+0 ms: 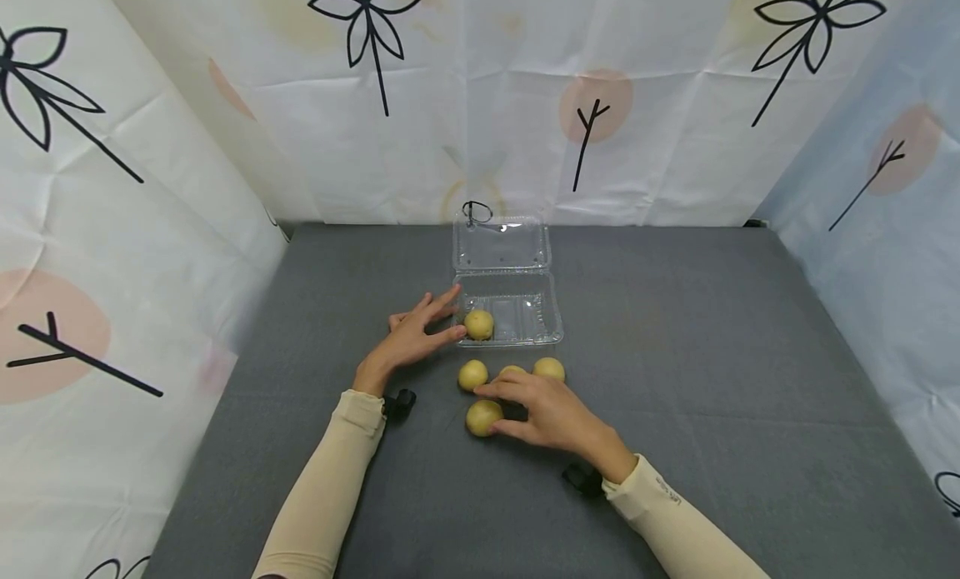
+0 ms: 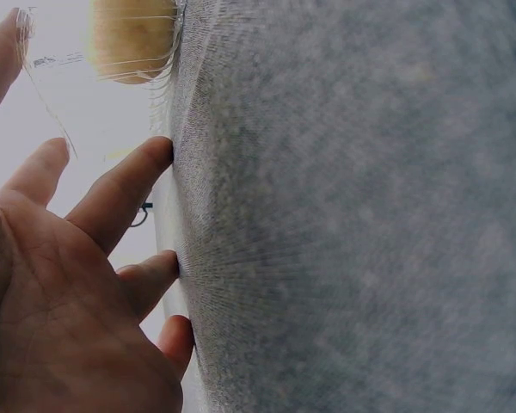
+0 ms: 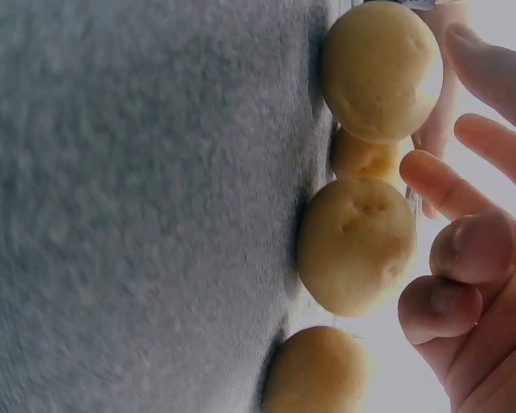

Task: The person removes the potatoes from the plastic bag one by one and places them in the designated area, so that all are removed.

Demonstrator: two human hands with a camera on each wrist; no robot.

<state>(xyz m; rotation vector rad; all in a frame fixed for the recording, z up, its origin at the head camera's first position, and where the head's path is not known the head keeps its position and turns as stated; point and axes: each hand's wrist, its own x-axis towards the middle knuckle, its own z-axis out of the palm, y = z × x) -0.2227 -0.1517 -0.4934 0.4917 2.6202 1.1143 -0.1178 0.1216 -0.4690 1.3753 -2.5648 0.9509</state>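
Note:
A clear plastic clamshell box (image 1: 528,343) lies with its lid folded back, and one small yellow potato (image 1: 478,324) sits in its front left corner. My left hand (image 1: 416,333) is at the box's left side, fingers spread and thumb by the front left corner. In the left wrist view, several fingertips (image 2: 159,151) reach down to the grey cloth. Several more potatoes lie in front of the box. Over them is my right hand (image 1: 551,408), its thumb and fingers parted around the nearest potato (image 1: 483,417). The right wrist view shows that potato (image 3: 383,73) without a grip on it.
Grey cloth covers the table (image 1: 690,346). Near the right hand lie a left potato (image 1: 472,375), a partly hidden middle one (image 1: 512,369) and a right one (image 1: 550,368). White patterned curtains (image 1: 510,129) stand behind and at both sides.

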